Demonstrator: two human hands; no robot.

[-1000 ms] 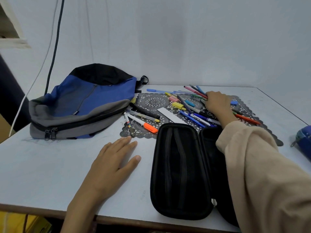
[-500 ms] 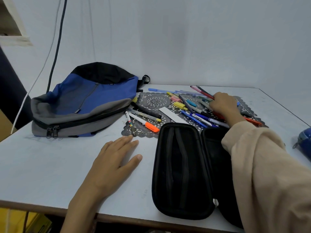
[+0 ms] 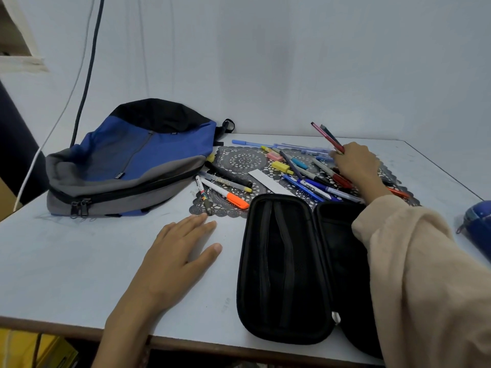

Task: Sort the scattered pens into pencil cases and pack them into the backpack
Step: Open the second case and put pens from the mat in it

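Several pens and markers (image 3: pixel 305 176) lie scattered on a dark lace mat (image 3: pixel 239 160) at the back of the table. My right hand (image 3: pixel 354 162) rests over the pile's right side, shut on a few pens (image 3: pixel 328 136) that stick up and to the left. A black pencil case (image 3: pixel 284 266) lies open in front of the mat, its right half partly hidden by my beige sleeve. My left hand (image 3: pixel 178 256) lies flat and open on the table, left of the case. A blue, grey and black backpack (image 3: pixel 127 160) lies zipped at the left.
A blue pencil case (image 3: pixel 478 224) sits at the table's right edge. An orange-capped marker (image 3: pixel 228 195) and a white card (image 3: pixel 268 181) lie on the mat near the black case. The white table (image 3: pixel 79 261) meets a wall behind; cables hang at the left.
My right hand has closed on a few pens and lifted their ends off the pile, shifting slightly right. My left hand and the black case have stayed put.
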